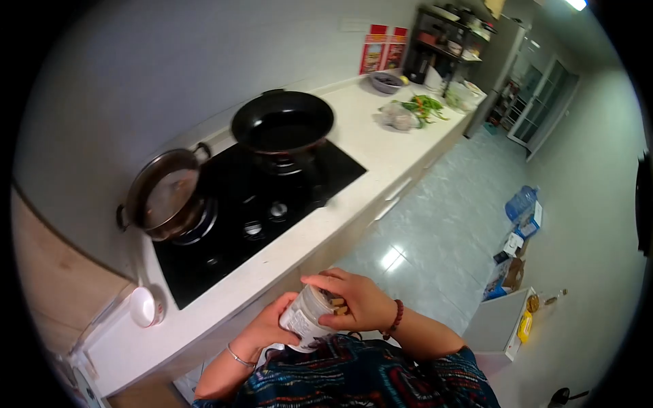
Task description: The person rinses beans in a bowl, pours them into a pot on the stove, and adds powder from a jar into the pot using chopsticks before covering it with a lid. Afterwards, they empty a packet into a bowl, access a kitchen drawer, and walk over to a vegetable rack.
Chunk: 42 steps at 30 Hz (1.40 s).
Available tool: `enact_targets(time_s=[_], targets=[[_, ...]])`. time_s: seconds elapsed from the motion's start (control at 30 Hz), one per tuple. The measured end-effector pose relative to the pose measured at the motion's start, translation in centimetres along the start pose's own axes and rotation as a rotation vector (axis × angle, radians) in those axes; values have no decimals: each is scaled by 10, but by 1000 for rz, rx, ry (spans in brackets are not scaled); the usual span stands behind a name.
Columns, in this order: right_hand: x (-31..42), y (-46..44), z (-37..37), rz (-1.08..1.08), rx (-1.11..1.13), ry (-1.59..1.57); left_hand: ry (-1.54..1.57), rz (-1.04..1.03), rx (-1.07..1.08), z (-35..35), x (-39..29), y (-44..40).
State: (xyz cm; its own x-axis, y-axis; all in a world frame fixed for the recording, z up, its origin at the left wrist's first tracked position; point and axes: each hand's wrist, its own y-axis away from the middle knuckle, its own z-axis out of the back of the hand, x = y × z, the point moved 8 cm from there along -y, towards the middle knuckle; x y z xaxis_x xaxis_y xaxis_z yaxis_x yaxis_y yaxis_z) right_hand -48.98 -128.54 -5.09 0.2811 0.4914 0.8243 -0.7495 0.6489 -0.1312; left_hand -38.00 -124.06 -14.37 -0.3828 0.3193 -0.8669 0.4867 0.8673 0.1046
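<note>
Close to my body, my left hand (269,328) is wrapped around a white printed tub (306,326), which is tilted. My right hand (357,299) curls over the top of the tub, with the thumb and fingers at its rim. Small yellowish-brown pieces (339,306) show by the right fingers; I cannot make out what they are. The right palm hides part of the tub's top. Both hands are in front of the counter edge, below the black gas stove (252,204).
A two-handled pot (166,194) with cloudy liquid stands on the left burner, a black wok (282,122) on the other. A paper cup (145,307) is at the counter's near left. Green vegetables (425,109), a bagged item (399,117) and a bowl (386,83) lie farther along.
</note>
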Motion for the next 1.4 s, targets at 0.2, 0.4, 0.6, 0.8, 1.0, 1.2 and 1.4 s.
enact_targets(time_s=[0.2,0.4,0.6,0.8,1.0,1.2,1.4], targets=[[-34,70,98,26,-82,164,-560,20,120,-95,0,-107],[-70,100,182,254,-169,-258,165,276,350,-169,18,-173],[-108,96,247,254,-274,-286,392,397,381,-178,27,-250],[-184,73,308,-426,-461,101,-981,-195,117,-155,-26,-374],[-176,67,387,-333,-681,294,-929,-388,148,-142,-51,-482],[-243,105,449,-492,-760,-429,167,166,636,-167,-20,-540],[-256,82,525,122,-479,-411,293,424,713,-223,5,-582]])
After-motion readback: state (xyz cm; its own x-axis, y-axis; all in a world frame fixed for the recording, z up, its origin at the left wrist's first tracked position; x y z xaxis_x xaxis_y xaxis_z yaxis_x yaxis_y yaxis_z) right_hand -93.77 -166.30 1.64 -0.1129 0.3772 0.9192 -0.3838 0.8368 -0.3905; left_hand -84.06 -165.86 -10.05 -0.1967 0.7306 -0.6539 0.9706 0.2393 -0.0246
